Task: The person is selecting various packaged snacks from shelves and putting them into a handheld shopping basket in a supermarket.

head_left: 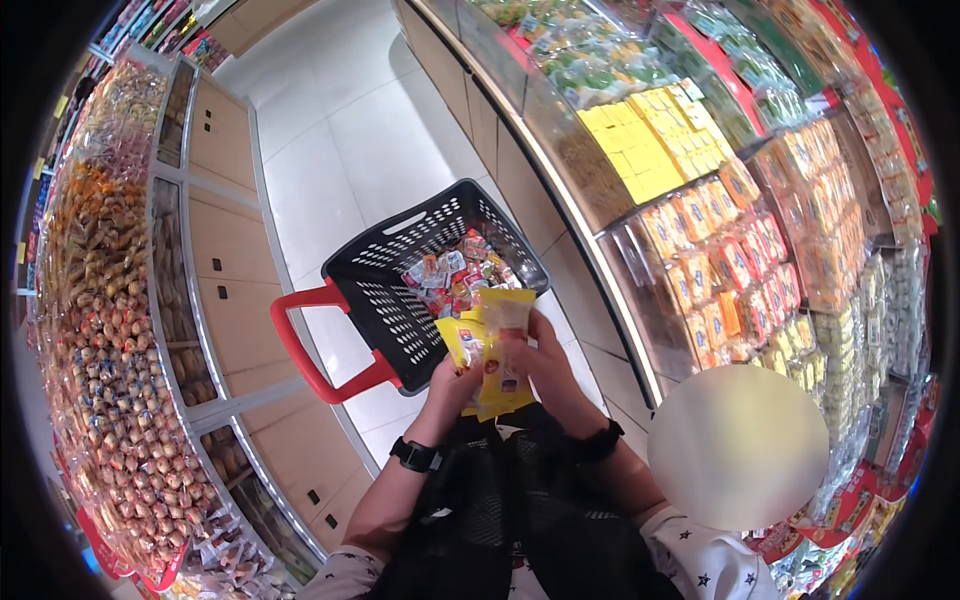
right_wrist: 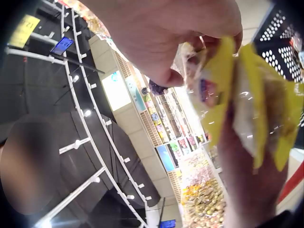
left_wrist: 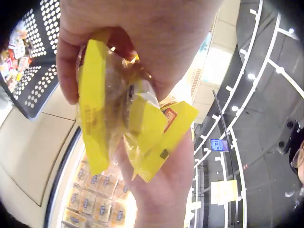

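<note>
In the head view my left hand and right hand hold several yellow, partly clear snack packets close together in front of the body. The left hand grips a yellow packet on the left side. With thumb and fingers the right hand pinches another yellow packet, which overlaps the first. Clear film and yellow ends of the packets show below my left hand in the left wrist view. In the right wrist view a yellow packet hangs from my right fingers, with more beside it.
Just beyond the hands stands a black shopping basket with a red handle and small wrapped snacks inside. Bulk candy bins line the left side. On the right, a display holds yellow packs and orange packs.
</note>
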Demonstrator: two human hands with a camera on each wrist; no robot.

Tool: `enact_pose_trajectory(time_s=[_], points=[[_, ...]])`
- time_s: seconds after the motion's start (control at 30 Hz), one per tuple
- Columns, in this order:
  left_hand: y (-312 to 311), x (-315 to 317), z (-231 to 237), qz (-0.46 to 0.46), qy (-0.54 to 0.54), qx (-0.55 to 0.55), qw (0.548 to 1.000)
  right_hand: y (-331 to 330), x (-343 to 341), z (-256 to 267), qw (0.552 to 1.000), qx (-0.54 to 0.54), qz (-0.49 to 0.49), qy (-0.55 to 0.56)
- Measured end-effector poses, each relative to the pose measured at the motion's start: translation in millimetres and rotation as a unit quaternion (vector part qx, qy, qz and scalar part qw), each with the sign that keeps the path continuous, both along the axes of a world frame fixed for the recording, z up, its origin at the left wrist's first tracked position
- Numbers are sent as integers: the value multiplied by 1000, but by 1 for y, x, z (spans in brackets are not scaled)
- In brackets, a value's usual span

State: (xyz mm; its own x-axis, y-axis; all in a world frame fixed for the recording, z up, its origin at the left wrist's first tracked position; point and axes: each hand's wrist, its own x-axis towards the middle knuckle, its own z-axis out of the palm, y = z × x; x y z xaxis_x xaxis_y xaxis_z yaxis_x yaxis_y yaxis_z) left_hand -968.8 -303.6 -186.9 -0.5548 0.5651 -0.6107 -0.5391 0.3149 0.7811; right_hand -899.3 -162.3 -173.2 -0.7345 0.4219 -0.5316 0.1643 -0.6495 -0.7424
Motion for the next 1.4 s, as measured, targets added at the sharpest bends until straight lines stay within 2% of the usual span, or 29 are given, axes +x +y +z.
enact_pose_trajectory(time_s=[0.03,0.07,0.1,0.17,0.23,0.3,0.4,0.43,0.47,0.5,0.6,0.63,0.7,0.77,0.83,0.87,0.9,0.97,1.03,1.07,1.1,1.17,1.2,1.23,1.3,1.4], points=[[2,-1,8,16,-59,-14,998,-4,9,-16,994,99,43,23],[1,6,4,37,-56,71,995,-5,13,-16,975,197,85,48],[1,11,1,36,-53,69,996,-4,19,-15,976,196,83,51],[2,18,6,114,-142,52,982,-3,31,-6,986,49,120,103],[-1,22,25,128,-141,75,979,-5,36,-14,980,45,144,127],[-8,21,41,-33,-35,54,997,-9,35,-10,973,42,169,151],[-7,13,52,-95,-6,57,994,-12,34,-10,961,52,224,152],[-8,11,53,-134,8,61,989,-15,34,-23,943,165,239,159],[-10,8,52,-130,14,67,989,-18,30,-25,910,281,254,167],[-15,6,53,-97,-9,82,992,-24,28,-25,906,288,258,170],[-37,-4,48,-27,-41,112,993,-41,15,-6,830,442,272,204],[-45,-9,46,7,-55,122,991,-46,10,7,826,447,274,206],[-72,-23,47,44,-55,141,987,-67,-4,25,817,417,357,178],[-100,-38,50,83,-46,183,979,-85,-18,24,799,439,355,205],[-117,-44,54,110,-30,167,979,-101,-34,21,857,409,165,266],[-150,-64,49,114,-12,174,978,-130,-57,35,962,151,101,205],[-178,-74,45,123,2,174,977,-143,-74,22,913,352,94,186],[-204,-84,42,143,4,183,973,-159,-99,-1,900,399,134,112],[-226,-98,50,163,-23,178,970,-182,-126,-24,826,505,248,27],[-241,-105,44,144,-5,149,978,-195,-136,-34,790,516,332,-17],[-247,-111,45,133,15,142,981,-206,-146,-49,788,516,335,-11],[-250,-127,33,92,16,139,986,-216,-156,-79,662,630,401,-69],[-242,-132,28,93,17,138,986,-212,-151,-84,696,652,299,-30],[-231,-138,24,69,1,146,987,-205,-147,-88,696,651,300,-29],[-212,-159,11,32,-14,154,987,-197,-154,-74,804,492,279,-184],[-187,-183,-8,-40,-43,178,982,-199,-152,-96,789,537,249,-163]])
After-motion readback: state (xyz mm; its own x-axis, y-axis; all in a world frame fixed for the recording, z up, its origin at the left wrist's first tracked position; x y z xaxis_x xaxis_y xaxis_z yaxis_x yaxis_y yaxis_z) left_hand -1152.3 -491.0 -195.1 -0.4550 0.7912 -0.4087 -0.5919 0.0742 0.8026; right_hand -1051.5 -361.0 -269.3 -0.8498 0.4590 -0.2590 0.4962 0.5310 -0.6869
